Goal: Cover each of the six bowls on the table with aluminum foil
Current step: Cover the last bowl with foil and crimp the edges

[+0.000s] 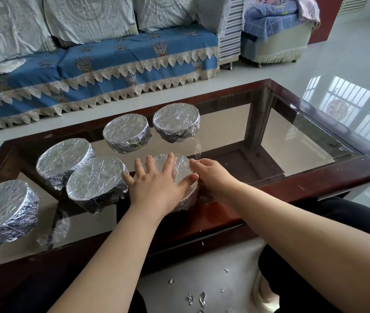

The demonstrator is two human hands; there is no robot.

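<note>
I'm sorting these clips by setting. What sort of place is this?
Most likely a home living room: a sofa draped in blue lace-trimmed cloth, a dark wooden glass-topped coffee table and a glossy pale tiled floor.

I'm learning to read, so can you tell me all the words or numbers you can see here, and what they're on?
There are none to read.
Foil-covered bowls: plain crinkled foil, no label.
Table: no writing.
Sofa cover: only woven plant patterns, no letters.
Round ornament reflected in the floor: too blurred to tell whether it holds any characters.
</note>
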